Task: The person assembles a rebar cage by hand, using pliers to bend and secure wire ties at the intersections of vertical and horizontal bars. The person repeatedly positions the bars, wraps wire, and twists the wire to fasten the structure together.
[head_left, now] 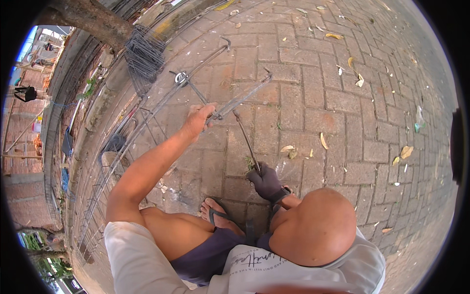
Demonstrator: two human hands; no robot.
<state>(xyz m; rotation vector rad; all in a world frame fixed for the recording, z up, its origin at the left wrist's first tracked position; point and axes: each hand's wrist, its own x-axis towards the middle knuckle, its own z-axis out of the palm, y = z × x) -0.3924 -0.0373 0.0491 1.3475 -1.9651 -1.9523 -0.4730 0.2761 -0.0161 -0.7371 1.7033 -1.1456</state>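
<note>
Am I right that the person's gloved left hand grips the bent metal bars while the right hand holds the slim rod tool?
Not quite: the head view shows the left hand bare. It does grip the bent metal bars, and the right hand holds the slim rod tool.

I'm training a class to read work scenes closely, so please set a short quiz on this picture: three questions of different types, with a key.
1. Fill in the blank: The left hand grips bent metal ____.

2. True or false: The left hand wears a dark glove.

3. Multiple choice: What does the right hand hold?
A) a bucket
B) a slim metal rod
C) a broom

Key:
1. bars
2. False; that hand is bare, and the right one is gloved.
3. B
</note>
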